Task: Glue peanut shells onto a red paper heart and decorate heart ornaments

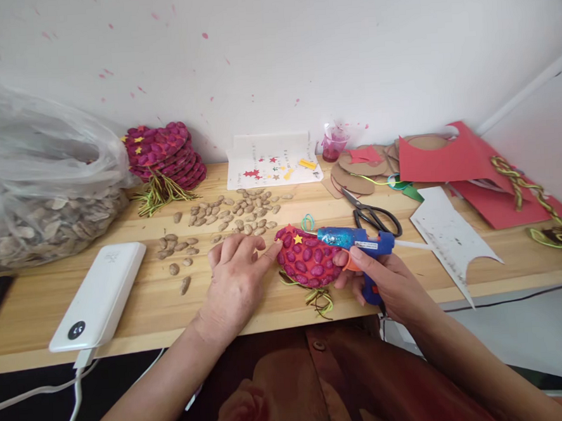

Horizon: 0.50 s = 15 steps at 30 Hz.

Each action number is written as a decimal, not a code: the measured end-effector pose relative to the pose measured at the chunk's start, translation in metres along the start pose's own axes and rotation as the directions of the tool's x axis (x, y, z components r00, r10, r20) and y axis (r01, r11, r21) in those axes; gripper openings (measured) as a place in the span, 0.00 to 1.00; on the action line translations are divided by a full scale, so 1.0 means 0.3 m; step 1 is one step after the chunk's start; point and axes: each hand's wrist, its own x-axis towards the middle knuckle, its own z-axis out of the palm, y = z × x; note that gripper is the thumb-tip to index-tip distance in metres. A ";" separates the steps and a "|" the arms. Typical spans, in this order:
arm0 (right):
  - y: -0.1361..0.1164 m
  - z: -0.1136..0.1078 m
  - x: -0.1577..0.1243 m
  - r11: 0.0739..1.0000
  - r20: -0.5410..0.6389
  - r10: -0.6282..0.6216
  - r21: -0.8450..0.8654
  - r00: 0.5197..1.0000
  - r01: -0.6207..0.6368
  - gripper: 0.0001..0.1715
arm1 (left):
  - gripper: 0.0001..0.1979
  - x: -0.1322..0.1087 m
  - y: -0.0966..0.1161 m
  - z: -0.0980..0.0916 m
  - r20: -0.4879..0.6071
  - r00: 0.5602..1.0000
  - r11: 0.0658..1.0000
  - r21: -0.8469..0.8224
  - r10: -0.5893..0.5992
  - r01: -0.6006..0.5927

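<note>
Pink spots [205, 35] dot the white wall [366, 53] behind the wooden table [160, 307]. Near the table's front, the right hand [390, 277] grips a blue glue gun [342, 236] by the bumpy purple craft [307, 258]. The left hand [235, 280] touches it; I can't tell if it's pinching.

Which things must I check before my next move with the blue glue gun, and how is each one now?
1. Blue glue gun gripped: ok, it is in the right hand.
2. White glue stick in place: ok, it sticks out of the gun's back.
3. Red piece with purple lumps within reach: ok, the left hand touches its left edge.
4. Nozzle apart from the left hand: ok, a gap shows between them.
5. Scissors well away: not ok, I think; their handles lie close behind the gun.
6. Gun hot: cannot tell.
</note>
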 end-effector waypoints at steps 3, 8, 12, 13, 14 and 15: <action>0.001 0.000 0.001 1.000 -0.009 -0.001 -0.006 1.000 0.001 0.21 | 0.24 0.002 -0.003 0.013 -0.004 1.000 1.000 -0.008 -0.005 0.005; -0.003 0.005 0.002 1.000 -0.014 0.004 -0.010 1.000 -0.004 0.23 | 0.23 0.003 -0.004 0.021 0.002 1.000 0.998 -0.058 -0.010 0.010; -0.001 0.006 0.002 1.000 -0.011 0.008 -0.008 1.000 -0.008 0.23 | 0.23 0.006 0.000 0.018 -0.007 1.000 0.996 -0.088 -0.012 0.011; 0.000 0.005 0.002 1.000 -0.011 0.009 -0.008 1.000 -0.009 0.23 | 0.23 0.007 0.002 0.016 -0.007 1.000 0.995 -0.098 -0.017 0.016; 0.000 0.004 0.001 1.000 -0.013 0.007 -0.007 1.000 -0.007 0.23 | 0.23 0.007 0.003 0.015 -0.006 1.000 0.994 -0.110 -0.028 0.027; 0.000 0.002 0.001 1.000 -0.018 0.004 -0.006 1.000 -0.004 0.23 | 0.24 0.008 0.005 0.014 -0.001 0.999 0.992 -0.122 -0.043 0.043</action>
